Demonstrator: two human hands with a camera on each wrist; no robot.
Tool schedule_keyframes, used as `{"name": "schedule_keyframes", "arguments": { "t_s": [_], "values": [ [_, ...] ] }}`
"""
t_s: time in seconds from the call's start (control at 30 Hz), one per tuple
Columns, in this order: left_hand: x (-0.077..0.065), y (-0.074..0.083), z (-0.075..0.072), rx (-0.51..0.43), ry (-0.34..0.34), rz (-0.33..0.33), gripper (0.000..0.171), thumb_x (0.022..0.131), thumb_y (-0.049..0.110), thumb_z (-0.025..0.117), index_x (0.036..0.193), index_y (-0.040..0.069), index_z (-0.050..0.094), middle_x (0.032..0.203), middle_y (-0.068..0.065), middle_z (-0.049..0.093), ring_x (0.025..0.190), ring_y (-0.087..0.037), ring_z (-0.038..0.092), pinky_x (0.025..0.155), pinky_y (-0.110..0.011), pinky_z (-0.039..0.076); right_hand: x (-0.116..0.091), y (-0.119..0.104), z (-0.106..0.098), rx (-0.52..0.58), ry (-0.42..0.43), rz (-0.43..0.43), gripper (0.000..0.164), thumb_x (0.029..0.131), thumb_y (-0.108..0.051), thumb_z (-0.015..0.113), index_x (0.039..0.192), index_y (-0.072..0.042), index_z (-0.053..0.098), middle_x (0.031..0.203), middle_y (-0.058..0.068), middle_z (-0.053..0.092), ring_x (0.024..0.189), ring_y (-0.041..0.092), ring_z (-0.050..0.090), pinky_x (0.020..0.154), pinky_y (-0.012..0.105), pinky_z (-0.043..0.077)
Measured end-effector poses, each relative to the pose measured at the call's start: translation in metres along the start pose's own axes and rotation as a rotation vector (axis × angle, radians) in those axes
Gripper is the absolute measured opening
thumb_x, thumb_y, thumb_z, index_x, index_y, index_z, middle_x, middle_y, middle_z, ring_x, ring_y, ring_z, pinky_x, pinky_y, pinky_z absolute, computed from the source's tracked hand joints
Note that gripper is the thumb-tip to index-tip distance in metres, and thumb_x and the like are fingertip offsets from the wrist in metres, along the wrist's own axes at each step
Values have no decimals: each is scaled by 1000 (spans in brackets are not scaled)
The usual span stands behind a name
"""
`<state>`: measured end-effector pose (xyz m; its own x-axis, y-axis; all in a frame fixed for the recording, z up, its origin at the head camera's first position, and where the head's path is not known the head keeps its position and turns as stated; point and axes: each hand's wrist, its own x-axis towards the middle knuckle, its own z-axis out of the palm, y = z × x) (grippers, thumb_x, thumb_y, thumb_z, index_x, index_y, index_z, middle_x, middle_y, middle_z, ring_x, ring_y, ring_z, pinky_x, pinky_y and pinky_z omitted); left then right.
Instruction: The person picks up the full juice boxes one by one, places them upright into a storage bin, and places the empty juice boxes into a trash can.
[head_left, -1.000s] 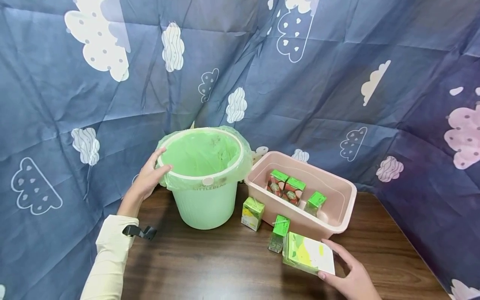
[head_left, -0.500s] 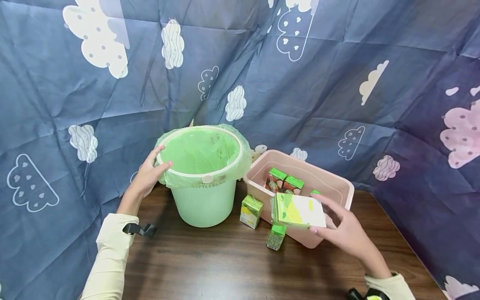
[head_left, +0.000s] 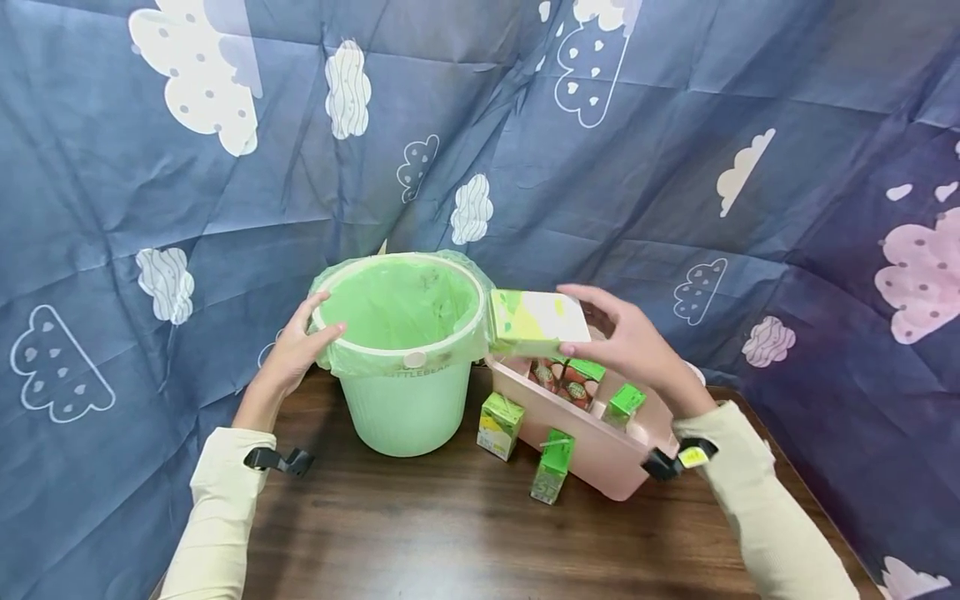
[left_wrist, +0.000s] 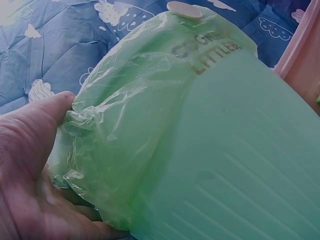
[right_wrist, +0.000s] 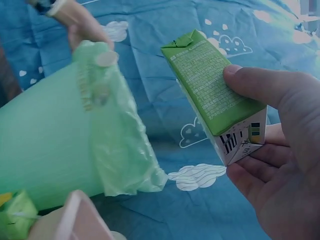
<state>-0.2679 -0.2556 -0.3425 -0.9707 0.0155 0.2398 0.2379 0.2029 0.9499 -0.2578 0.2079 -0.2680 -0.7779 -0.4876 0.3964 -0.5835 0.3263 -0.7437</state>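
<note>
A light green trash can (head_left: 405, 408) lined with a thin green bag (head_left: 382, 308) stands left of centre. My left hand (head_left: 294, 354) grips its left rim through the bag, thumb and fingers on either side. In the left wrist view the bag's edge bunches up beside that thumb (left_wrist: 55, 106). My right hand (head_left: 633, 342) holds a green, yellow and white drink carton (head_left: 540, 321) by one end, raised beside the can's right rim. The right wrist view shows the thumb (right_wrist: 250, 82) on the carton's printed green side and the fingers beneath.
Right of the can sits a pink plastic basin (head_left: 592, 454) with red drink cartons (head_left: 576, 387) and a green-topped one (head_left: 624, 404) inside. Before it on the wooden table (head_left: 420, 533) stand a yellow-green carton (head_left: 500, 427) and another green-topped carton (head_left: 552, 467). Blue cloud-patterned cloth (head_left: 600, 183) hangs behind.
My right hand has carried the drink carton up and left, from in front of the pink basin to the trash can's right rim. The left hand keeps its grip on the can.
</note>
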Motion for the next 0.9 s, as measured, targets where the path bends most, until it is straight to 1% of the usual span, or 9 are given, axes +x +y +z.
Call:
{"name": "schedule_keyframes", "arguments": {
  "t_s": [0.2, 0.27, 0.33, 0.4, 0.5, 0.57, 0.7, 0.77, 0.9],
  "values": [
    [-1, 0, -4, 13, 9, -2, 79, 97, 15, 62, 162, 7, 18, 167, -15, 7, 152, -29, 5, 121, -52, 13, 51, -6, 4, 66, -62, 6, 71, 86, -8, 80, 148, 0, 47, 138, 15, 56, 116, 18, 60, 92, 22, 51],
    [-1, -1, -4, 16, 10, -2, 79, 97, 15, 61, 162, 8, 18, 167, -16, 6, 151, -30, 5, 121, -52, 14, 67, -7, 9, 76, -75, 11, 70, 85, -10, 81, 147, -2, 50, 137, 13, 58, 116, 21, 60, 91, 24, 52],
    [-1, -1, -2, 21, 8, -5, 78, 97, 15, 61, 162, 8, 18, 167, -16, 6, 152, -30, 5, 121, -52, 14, 81, -6, 14, 62, -85, 13, 69, 85, -14, 82, 146, -2, 51, 135, 12, 60, 117, 22, 60, 93, 27, 52],
    [-1, -1, 0, 30, 4, -4, 78, 97, 16, 61, 162, 9, 18, 167, -16, 6, 152, -29, 4, 121, -52, 12, 93, -5, 19, 39, -92, 29, 69, 85, -18, 83, 145, -5, 53, 132, 11, 62, 117, 22, 61, 94, 31, 52],
    [-1, -1, 0, 40, 4, 1, 78, 96, 17, 61, 162, 9, 19, 168, -15, 7, 152, -28, 4, 121, -51, 11, 113, -4, 30, 12, -101, 47, 67, 85, -22, 83, 144, -7, 55, 128, 8, 65, 116, 21, 61, 94, 35, 52],
    [-2, -1, -1, 40, 9, 8, 78, 96, 17, 61, 162, 8, 20, 167, -16, 8, 152, -28, 4, 121, -51, 11, 125, -3, 39, 19, -104, 47, 64, 85, -22, 83, 142, -9, 57, 126, 8, 65, 115, 21, 62, 95, 37, 52],
    [-3, -4, -1, 32, 14, -1, 78, 96, 16, 61, 161, 7, 20, 167, -17, 9, 152, -29, 6, 121, -51, 13, 146, 2, 58, 36, -96, 41, 58, 86, -21, 82, 139, -9, 60, 123, 8, 67, 112, 18, 63, 94, 35, 52],
    [-3, -4, 0, 36, 15, -6, 78, 96, 16, 61, 161, 6, 20, 167, -17, 9, 152, -29, 7, 121, -51, 14, 154, 4, 66, 44, -101, 45, 54, 87, -21, 81, 136, -8, 61, 119, 7, 68, 108, 17, 64, 91, 34, 52],
    [-1, -1, 1, 52, 24, 1, 77, 96, 16, 61, 161, 7, 21, 167, -16, 9, 153, -29, 5, 121, -52, 13, 169, 3, 76, 50, -97, 39, 41, 88, -20, 80, 124, -7, 66, 107, 8, 70, 96, 18, 65, 83, 35, 54]
  ]
}}
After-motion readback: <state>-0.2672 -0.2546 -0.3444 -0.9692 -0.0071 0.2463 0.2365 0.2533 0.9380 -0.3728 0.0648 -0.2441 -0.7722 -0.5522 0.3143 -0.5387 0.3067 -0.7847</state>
